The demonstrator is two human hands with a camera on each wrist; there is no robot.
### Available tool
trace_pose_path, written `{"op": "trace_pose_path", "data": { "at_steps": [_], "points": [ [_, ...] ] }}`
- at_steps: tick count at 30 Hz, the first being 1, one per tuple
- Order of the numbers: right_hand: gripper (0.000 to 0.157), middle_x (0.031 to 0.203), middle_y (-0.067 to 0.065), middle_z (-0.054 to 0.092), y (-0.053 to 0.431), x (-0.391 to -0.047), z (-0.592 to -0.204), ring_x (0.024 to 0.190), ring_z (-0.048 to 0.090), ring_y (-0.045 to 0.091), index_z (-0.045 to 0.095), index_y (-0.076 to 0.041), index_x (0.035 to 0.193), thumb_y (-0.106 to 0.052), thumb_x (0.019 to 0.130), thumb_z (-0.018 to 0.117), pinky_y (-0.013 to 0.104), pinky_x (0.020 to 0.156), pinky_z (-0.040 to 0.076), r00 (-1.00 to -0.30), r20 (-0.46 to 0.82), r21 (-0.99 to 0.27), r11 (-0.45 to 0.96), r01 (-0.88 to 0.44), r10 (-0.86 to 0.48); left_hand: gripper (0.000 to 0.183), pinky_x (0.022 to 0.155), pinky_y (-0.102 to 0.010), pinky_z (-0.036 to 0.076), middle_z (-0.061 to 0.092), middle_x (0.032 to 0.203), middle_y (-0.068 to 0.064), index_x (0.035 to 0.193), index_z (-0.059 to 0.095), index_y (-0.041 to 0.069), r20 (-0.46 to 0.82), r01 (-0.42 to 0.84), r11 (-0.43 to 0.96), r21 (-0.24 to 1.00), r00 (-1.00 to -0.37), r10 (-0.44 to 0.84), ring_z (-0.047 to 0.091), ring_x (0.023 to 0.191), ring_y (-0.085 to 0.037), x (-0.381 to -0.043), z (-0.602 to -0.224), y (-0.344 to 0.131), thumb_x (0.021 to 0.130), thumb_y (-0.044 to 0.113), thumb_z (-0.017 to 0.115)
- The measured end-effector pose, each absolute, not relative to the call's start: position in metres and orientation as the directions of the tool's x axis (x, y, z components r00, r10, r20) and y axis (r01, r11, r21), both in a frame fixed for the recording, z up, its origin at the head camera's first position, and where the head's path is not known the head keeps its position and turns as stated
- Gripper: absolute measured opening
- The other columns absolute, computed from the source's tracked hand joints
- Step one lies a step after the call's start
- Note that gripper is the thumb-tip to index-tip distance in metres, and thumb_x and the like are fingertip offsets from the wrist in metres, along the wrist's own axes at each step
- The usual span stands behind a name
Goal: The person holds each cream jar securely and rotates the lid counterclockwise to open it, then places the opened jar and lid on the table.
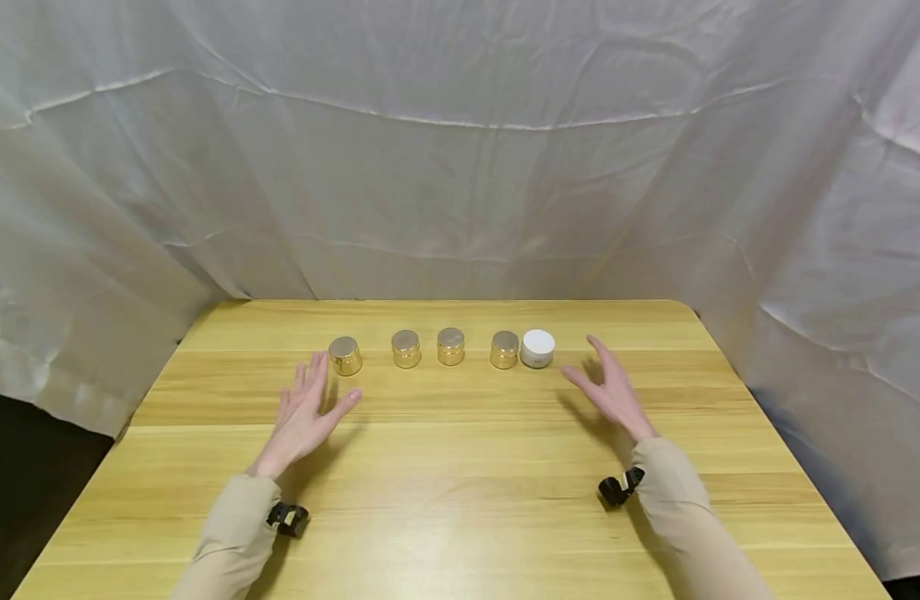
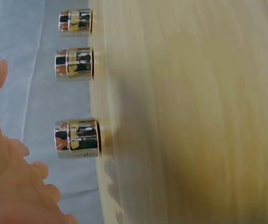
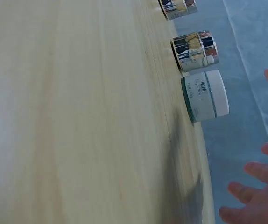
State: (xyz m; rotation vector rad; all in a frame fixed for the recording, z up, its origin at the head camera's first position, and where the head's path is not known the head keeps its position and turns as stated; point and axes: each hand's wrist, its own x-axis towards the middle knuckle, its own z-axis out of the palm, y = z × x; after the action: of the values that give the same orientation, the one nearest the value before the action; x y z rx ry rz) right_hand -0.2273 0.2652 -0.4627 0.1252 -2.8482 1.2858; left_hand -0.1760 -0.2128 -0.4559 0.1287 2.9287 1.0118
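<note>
My left hand (image 1: pixel 304 423) is held with straight fingers and thumb spread, its fingertips beside the leftmost gold jar (image 1: pixel 345 357). Two more gold jars, one (image 1: pixel 406 349) and another (image 1: pixel 451 347), stand to the right of it in the head view. Farther right, a gold jar (image 1: pixel 504 350) stands close beside a wider white-lidded cream jar (image 1: pixel 538 348), which has print on its side in the right wrist view. My right hand (image 1: pixel 612 392) is just right of the white-lidded jar, thumb and fingers apart, holding nothing. All the jars are upright with lids on.
The jars form a row near the back of the light wooden table (image 1: pixel 460 500). A pale cloth curtain (image 1: pixel 460 183) hangs behind the table and along its sides. Each wrist carries a small black camera, one on the left (image 1: pixel 288 518) and one on the right (image 1: pixel 620 487).
</note>
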Motion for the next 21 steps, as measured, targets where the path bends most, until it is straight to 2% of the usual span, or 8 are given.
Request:
{"op": "trace_pose_path", "data": {
  "at_steps": [11, 13, 21],
  "points": [
    [0.091, 0.168, 0.018, 0.020, 0.247, -0.249, -0.468, 0.153, 0.022, 0.043, 0.018, -0.011, 0.161, -0.041, 0.093, 0.069, 0.064, 0.123, 0.021, -0.993, 0.060, -0.810, 0.576, -0.109, -0.104, 0.089, 0.120, -0.072, -0.009, -0.010, 0.170, -0.009, 0.162, -0.006, 0.014, 0.027, 0.098, 0.665, 0.740, -0.993, 0.117, -0.009, 0.156, -0.045, -0.178, -0.460, -0.203, 0.102, 0.050, 0.048],
    [0.091, 0.167, 0.019, 0.021, 0.245, -0.251, -0.469, 0.153, 0.022, 0.044, 0.018, -0.009, 0.161, -0.038, 0.092, 0.071, 0.064, 0.124, 0.021, -0.991, 0.066, -0.821, 0.558, -0.119, -0.114, 0.087, 0.120, -0.072, -0.009, -0.010, 0.170, -0.009, 0.162, -0.007, 0.017, 0.024, 0.095, 0.632, 0.769, -0.993, 0.119, -0.010, 0.156, -0.044, -0.178, -0.461, -0.201, 0.102, 0.048, 0.049],
    [0.090, 0.164, 0.024, 0.026, 0.235, -0.264, -0.475, 0.151, 0.026, 0.046, 0.022, -0.005, 0.159, -0.026, 0.089, 0.076, 0.061, 0.124, 0.024, -0.988, 0.086, -0.851, 0.506, -0.139, -0.126, 0.083, 0.117, -0.078, 0.002, -0.010, 0.170, -0.014, 0.162, -0.005, 0.025, -0.010, 0.056, 0.570, 0.820, -0.994, 0.112, -0.004, 0.157, -0.043, -0.179, -0.462, -0.189, 0.103, 0.050, 0.047]
  ]
}}
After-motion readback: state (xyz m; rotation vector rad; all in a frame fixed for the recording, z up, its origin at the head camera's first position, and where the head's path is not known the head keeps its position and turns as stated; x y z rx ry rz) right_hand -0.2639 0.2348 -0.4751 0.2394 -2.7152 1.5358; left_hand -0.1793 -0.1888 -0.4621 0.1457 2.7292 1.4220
